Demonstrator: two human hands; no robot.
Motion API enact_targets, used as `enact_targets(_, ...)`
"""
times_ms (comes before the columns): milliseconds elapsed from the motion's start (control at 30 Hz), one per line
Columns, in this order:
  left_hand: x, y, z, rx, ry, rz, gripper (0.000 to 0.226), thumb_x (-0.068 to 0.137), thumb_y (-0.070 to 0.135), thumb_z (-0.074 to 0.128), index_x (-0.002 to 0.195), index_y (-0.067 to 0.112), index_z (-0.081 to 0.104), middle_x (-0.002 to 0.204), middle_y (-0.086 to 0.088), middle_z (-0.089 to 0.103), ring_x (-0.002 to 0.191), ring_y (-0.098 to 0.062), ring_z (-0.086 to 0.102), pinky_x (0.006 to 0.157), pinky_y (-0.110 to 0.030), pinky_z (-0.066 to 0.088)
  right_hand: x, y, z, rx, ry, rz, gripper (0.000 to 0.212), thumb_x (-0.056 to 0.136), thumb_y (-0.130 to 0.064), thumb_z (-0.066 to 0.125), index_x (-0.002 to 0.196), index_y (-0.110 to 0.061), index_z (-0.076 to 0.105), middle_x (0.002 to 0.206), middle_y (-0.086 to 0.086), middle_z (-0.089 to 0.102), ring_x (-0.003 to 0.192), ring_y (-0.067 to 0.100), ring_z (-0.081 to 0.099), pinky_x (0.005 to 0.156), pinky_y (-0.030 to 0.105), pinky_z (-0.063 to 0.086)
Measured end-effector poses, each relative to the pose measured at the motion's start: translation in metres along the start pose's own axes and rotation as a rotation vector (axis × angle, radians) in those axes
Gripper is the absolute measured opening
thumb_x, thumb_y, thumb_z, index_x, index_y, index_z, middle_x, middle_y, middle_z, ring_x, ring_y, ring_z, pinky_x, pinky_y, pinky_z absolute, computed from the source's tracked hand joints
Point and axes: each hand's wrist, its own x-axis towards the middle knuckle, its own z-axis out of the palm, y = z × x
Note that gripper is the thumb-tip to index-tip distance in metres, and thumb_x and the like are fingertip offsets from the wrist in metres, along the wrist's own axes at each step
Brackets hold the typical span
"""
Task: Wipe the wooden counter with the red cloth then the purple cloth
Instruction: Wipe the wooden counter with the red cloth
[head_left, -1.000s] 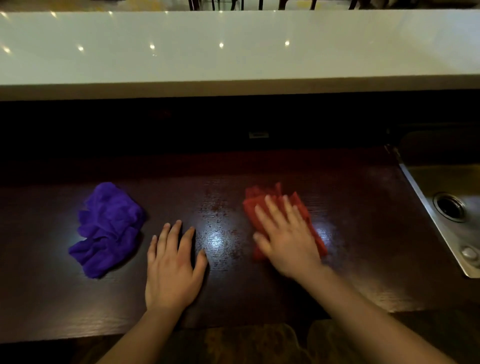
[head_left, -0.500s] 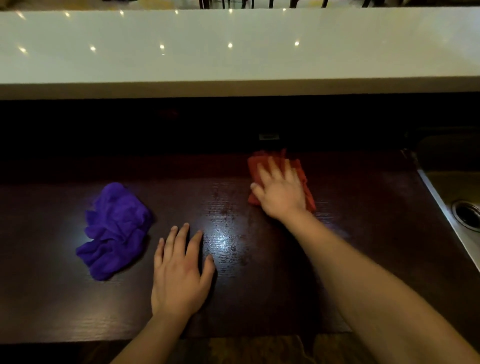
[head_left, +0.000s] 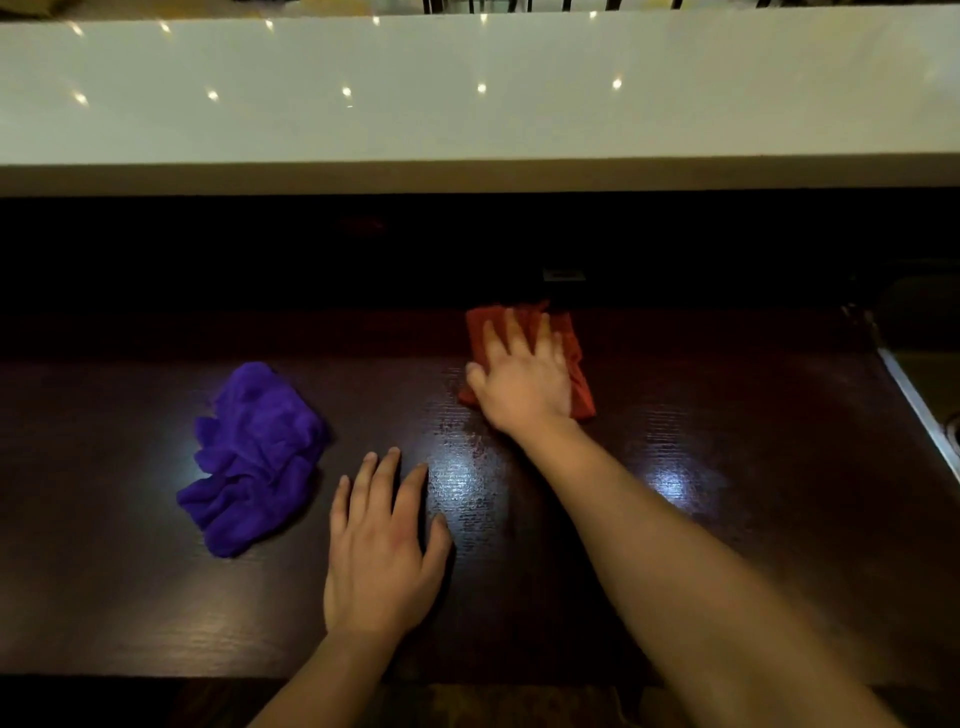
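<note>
The right hand (head_left: 522, 376) lies flat on the red cloth (head_left: 574, 358), fingers spread and palm down, pressing it to the wooden counter (head_left: 727, 519) with the arm stretched well forward; the cloth shows beyond the fingertips and along the outer side of the hand, its far edge close to the dark back of the counter; the hand is not curled around the cloth but laid wide on top of it. The left hand (head_left: 382, 551) rests nearer the body, also flat and wide, fingers slightly parted, holding nothing and touching only bare wood; the purple cloth (head_left: 254, 457) sits bunched in a loose heap just beside that hand on its outer side, apart from the fingers. Between the two hands the wood carries a bright glare; far to the outer side of the right arm the metal edge of a sink (head_left: 919, 410) shows; beyond both hands runs a pale raised ledge (head_left: 467, 130) dotted with light reflections.
</note>
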Motion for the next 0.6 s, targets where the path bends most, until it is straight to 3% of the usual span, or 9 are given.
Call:
enact_targets(100, 0.0, 0.001, -0.004, -0.003, -0.013, -0.005, 0.06, 0.086, 0.044, 0.037, 0.134, 0.015, 0.054, 0.149, -0.014, 0.045, 0.143, -0.031, 0.032, 0.117, -0.054, 0.022, -0.042, -0.03, 0.013, -0.032, -0.023, -0.305, 0.066, 0.09, -0.057, 0.031, 0.149, -0.03, 0.027, 0.161, 0.001, 0.02, 0.148, 0.036, 0.006, 0.12, 0.05, 0.008)
enact_targets(167, 0.0, 0.001, -0.003, -0.002, -0.018, -0.007, 0.06, 0.086, 0.044, 0.036, 0.134, 0.015, 0.055, 0.148, -0.014, 0.045, 0.143, -0.031, 0.032, 0.117, -0.055, 0.022, -0.058, -0.005, 0.013, -0.016, -0.04, -0.394, 0.066, 0.089, -0.059, 0.028, 0.149, -0.032, 0.028, 0.161, -0.003, 0.02, 0.149, 0.032, 0.007, 0.121, 0.047, 0.007)
enact_targets(233, 0.0, 0.001, -0.004, -0.015, -0.006, 0.0, 0.059, 0.085, 0.044, 0.037, 0.133, 0.015, 0.056, 0.148, -0.015, 0.046, 0.142, -0.031, 0.033, 0.116, -0.056, 0.023, -0.062, 0.051, 0.009, -0.076, -0.006, -0.277, 0.066, 0.091, -0.06, 0.025, 0.15, -0.031, 0.026, 0.161, -0.002, 0.02, 0.149, 0.032, 0.01, 0.121, 0.048, 0.01)
enact_targets(367, -0.001, 0.001, -0.001, -0.006, 0.001, 0.001, 0.06, 0.086, 0.046, 0.037, 0.133, 0.015, 0.055, 0.148, -0.014, 0.046, 0.142, -0.031, 0.033, 0.116, -0.058, 0.02, -0.06, 0.18, -0.012, -0.103, 0.053, 0.23, 0.064, 0.094, -0.057, 0.028, 0.151, -0.027, 0.025, 0.162, 0.003, 0.019, 0.147, 0.036, 0.012, 0.12, 0.049, 0.013)
enact_targets(433, -0.001, 0.001, -0.001, -0.003, 0.001, -0.001, 0.06, 0.086, 0.047, 0.036, 0.133, 0.015, 0.055, 0.148, -0.014, 0.046, 0.143, -0.031, 0.032, 0.116, -0.059, 0.019, -0.061, 0.201, -0.021, -0.042, 0.053, 0.397, 0.064, 0.094, -0.056, 0.03, 0.151, -0.027, 0.024, 0.162, 0.003, 0.015, 0.147, 0.038, 0.01, 0.119, 0.05, 0.012)
enact_targets(500, -0.001, 0.001, -0.001, 0.0, -0.002, -0.005, 0.06, 0.086, 0.047, 0.036, 0.133, 0.015, 0.055, 0.149, -0.014, 0.045, 0.143, -0.031, 0.032, 0.116, -0.059, 0.018, -0.068, 0.185, -0.021, -0.013, 0.047, 0.435, 0.064, 0.095, -0.055, 0.031, 0.152, -0.027, 0.022, 0.163, 0.003, 0.012, 0.147, 0.04, 0.007, 0.119, 0.05, 0.011)
enact_targets(600, -0.001, 0.002, -0.002, -0.004, 0.003, -0.003, 0.061, 0.085, 0.047, 0.036, 0.132, 0.014, 0.056, 0.148, -0.014, 0.046, 0.143, -0.031, 0.032, 0.116, -0.059, 0.019, -0.11, 0.132, -0.006, -0.085, 0.02, 0.167, 0.065, 0.095, -0.056, 0.025, 0.153, -0.027, 0.019, 0.163, 0.004, 0.011, 0.148, 0.04, 0.004, 0.119, 0.051, 0.011)
